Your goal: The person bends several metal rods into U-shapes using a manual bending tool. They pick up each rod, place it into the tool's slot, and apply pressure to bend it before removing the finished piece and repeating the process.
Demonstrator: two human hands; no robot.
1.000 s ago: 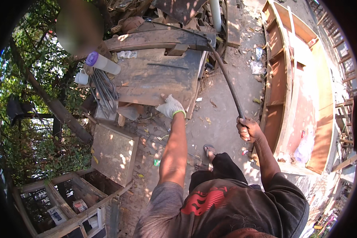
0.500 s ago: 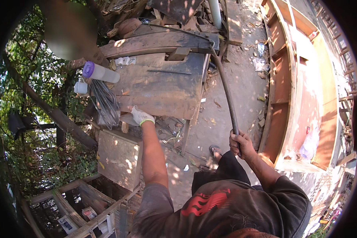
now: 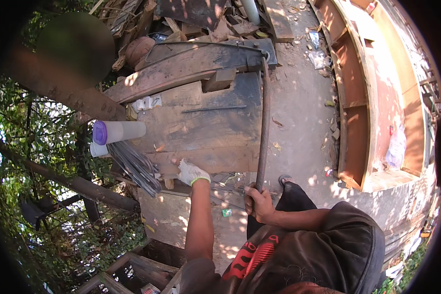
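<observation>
My right hand (image 3: 260, 203) is wrapped round the lower end of a long metal bar (image 3: 265, 122). The bar's far end meets a metal fitting (image 3: 266, 55) at the right tip of a thick wooden beam. Wearing a white glove with a green cuff, my left hand (image 3: 193, 173) rests at the near edge of a wooden workbench (image 3: 210, 132), its fingers on the board. A thin dark rod (image 3: 214, 109) lies on the bench top. Another thin rod (image 3: 201, 44) runs bent along the beam (image 3: 166, 71) to the fitting.
Left on the bench are a purple-lidded container (image 3: 122, 132), a white cup (image 3: 98, 149) and a bundle of thin rods (image 3: 134, 166). Scrap wood (image 3: 230, 27) is piled behind. An open wooden cabinet frame (image 3: 350, 103) lies on the right; tree branches (image 3: 68, 176) fill the left.
My right hand has swung the bar's near end leftward, so it now stands almost straight along the bench's right side. My left hand stays at the bench edge; the whole view has shifted.
</observation>
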